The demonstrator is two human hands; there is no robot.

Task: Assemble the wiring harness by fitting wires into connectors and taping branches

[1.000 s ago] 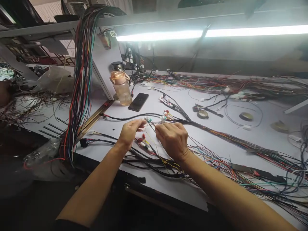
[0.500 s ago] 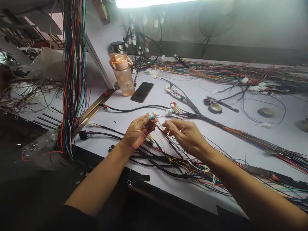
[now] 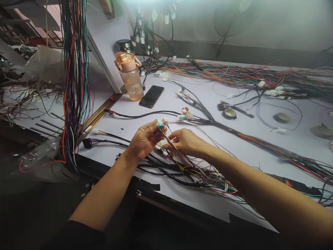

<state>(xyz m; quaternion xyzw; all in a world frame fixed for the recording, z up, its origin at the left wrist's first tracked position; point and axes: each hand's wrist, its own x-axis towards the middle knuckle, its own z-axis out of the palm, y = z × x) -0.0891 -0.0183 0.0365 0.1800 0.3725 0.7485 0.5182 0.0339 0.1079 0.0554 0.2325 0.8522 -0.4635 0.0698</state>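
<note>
On the white table (image 3: 121, 126), the connector (image 3: 160, 124) sits in the left hand's (image 3: 145, 139) fingertips.

Behind the white bench (image 3: 192, 205), dull grey wall (image 3: 286, 31) with darker band (image 3: 203, 52) along its foot; above the bench, hazy white glow (image 3: 166, 2); toward its left, pale upright panel (image 3: 101, 38), slatted chair-like furniture (image 3: 54, 36) farther back; below its front edge, deep shadow.

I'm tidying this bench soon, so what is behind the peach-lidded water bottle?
A dark-lidded container stands behind the peach-lidded water bottle. Its lid shows above, but most of its body is covered, so its lower shape and contents can't be seen.
</note>
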